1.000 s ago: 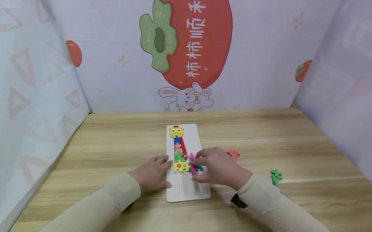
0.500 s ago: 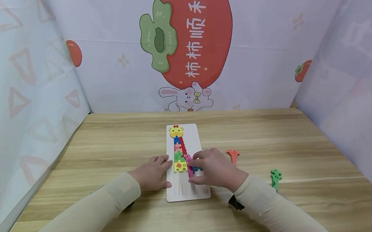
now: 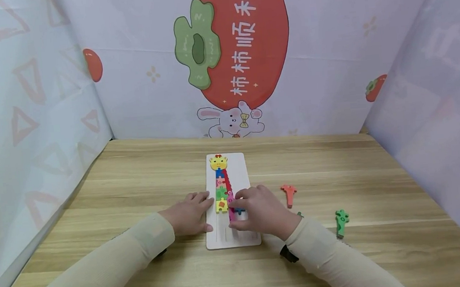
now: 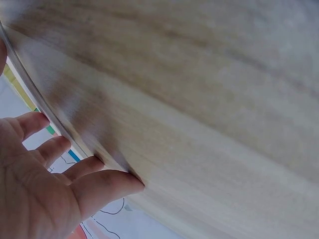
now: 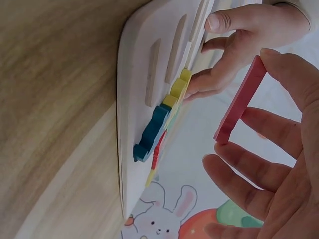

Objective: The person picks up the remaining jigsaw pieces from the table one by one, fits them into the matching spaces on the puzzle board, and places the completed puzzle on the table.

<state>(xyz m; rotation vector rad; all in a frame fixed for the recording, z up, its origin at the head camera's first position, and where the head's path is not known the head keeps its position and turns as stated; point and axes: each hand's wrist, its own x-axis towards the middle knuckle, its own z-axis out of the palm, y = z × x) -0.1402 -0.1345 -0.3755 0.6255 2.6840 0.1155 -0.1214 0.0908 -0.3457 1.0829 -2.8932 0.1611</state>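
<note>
A white puzzle board (image 3: 237, 172) lies on the table with a giraffe puzzle partly filling it. The giraffe has a yellow head (image 3: 218, 163), a neck of blue, pink and green pieces, a red mane piece (image 3: 227, 179) and a yellow body piece (image 3: 221, 206). My right hand (image 3: 263, 212) pinches a pink puzzle piece (image 5: 241, 102) between thumb and fingers; in the right wrist view it is held apart from the board. A dark blue piece (image 5: 152, 133) sits beside the yellow one. My left hand (image 3: 189, 214) rests with spread fingers at the board's left edge.
An orange piece (image 3: 289, 195) and a green piece (image 3: 342, 222) lie on the table to the right. A dark green bit (image 3: 300, 214) shows by my right wrist. Slots (image 5: 176, 47) are cut in the board's near part. Printed cloth (image 3: 320, 55) walls the table.
My right hand has moved slightly left over the board with the pink puzzle piece. More of the orange and green pieces shows now. The left hand has stayed in place.
</note>
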